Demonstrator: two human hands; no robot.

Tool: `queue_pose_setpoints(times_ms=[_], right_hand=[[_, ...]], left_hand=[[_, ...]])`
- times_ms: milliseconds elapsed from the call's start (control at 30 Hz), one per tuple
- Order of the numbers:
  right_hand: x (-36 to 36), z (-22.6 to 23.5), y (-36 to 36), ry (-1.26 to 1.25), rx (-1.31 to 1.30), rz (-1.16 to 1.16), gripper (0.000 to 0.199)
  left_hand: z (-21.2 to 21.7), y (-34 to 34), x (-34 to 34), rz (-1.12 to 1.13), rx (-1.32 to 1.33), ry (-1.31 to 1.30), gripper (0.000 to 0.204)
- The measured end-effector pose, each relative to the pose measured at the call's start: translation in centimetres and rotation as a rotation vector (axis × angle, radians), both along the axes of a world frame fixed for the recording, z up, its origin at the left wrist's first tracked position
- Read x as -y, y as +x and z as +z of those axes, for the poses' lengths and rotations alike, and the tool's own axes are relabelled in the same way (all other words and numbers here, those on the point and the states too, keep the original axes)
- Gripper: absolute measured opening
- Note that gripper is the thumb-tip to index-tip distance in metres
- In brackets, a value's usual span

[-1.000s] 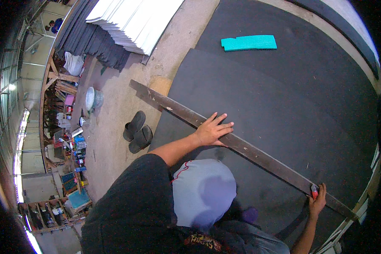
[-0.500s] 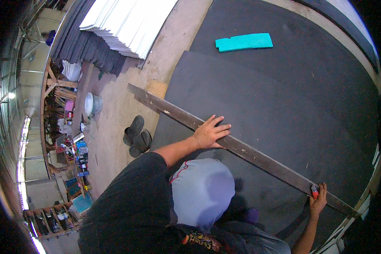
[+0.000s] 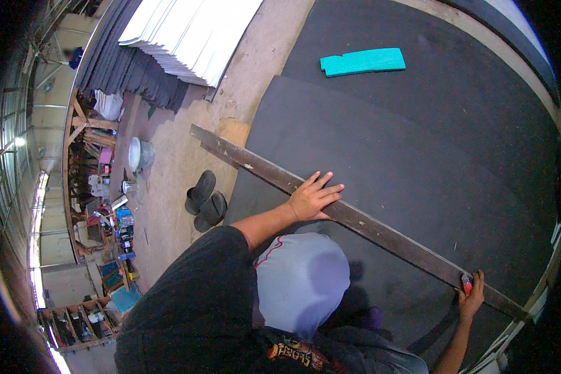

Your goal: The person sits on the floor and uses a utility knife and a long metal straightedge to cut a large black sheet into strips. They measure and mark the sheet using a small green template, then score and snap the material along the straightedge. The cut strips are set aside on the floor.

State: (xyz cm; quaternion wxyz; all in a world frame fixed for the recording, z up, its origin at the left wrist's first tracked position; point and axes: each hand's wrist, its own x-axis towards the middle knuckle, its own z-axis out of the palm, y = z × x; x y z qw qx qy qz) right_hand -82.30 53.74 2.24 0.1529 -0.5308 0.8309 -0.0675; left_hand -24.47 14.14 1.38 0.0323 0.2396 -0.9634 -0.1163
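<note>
A long dark brown straight bar (image 3: 386,238) lies slantwise across the dark grey sheet (image 3: 380,156), from upper left to lower right. My left hand (image 3: 315,198) presses on the middle of it, fingers spread. Near the bar's right end, my right hand (image 3: 473,298) is closed round a small red utility knife (image 3: 467,285) at the bar's edge. Its blade tip is too small to make out. A rounded grey cloth shape (image 3: 302,280) hides part of the sheet below my left hand.
A turquoise foam piece (image 3: 363,62) lies on the far part of the sheet. Black sandals (image 3: 206,202) and a bucket (image 3: 141,154) stand on the concrete floor at left. Stacks of white sheets (image 3: 190,40) and dark sheets (image 3: 134,71) rise at the upper left.
The whole picture has shifted slightly to the right. Both hands, the bar and the knife keep their places relative to one another.
</note>
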Motion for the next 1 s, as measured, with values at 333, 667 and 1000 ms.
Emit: queue_pose_setpoints(times_ms=[333, 667, 1000], right_hand=[[-0.1, -0.9, -0.9, -0.022, 0.010, 0.058, 0.072], [0.5, 4.1, 0.5, 0.179, -0.001, -0.177, 0.074], [3.1, 2.0, -1.1, 0.235, 0.052, -0.061, 0.097]], left_hand=[[-0.5, 0.8, 0.5, -0.028, -0.013, 0.132, 0.085], [3.4, -5.2, 0.3, -0.016, 0.065, 0.076, 0.080], [4.2, -2.2, -1.4, 0.093, 0.180, 0.026, 0.095]])
